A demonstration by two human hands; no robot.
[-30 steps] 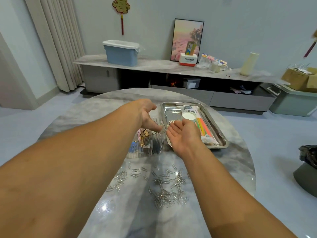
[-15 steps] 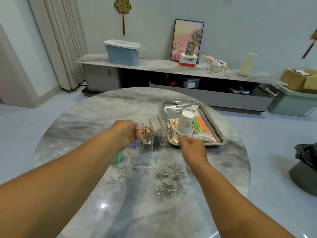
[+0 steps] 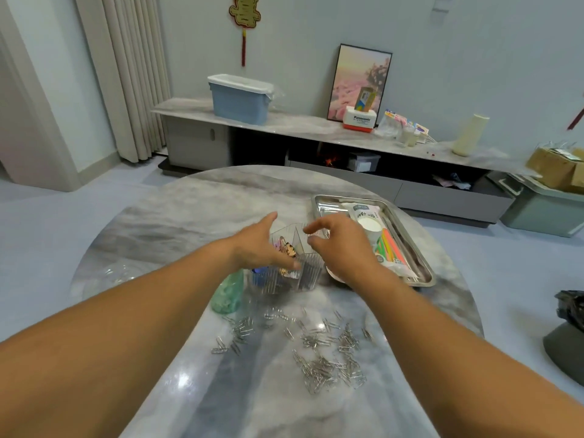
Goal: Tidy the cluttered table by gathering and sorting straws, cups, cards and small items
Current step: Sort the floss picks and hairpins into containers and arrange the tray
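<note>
On your surface, the metal tray at two o'clock already holds cups and straws. Both grips hang wide over the clear organizer, left hand and right hand holding nothing. Paper clips at six o'clock remain scattered; a green bottle crowds the organizer at nine.

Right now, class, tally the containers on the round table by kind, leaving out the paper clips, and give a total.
Metal tray: 1
Clear organizer: 1
Cup stack: 1
Green bottle: 1
Total: 4
</note>
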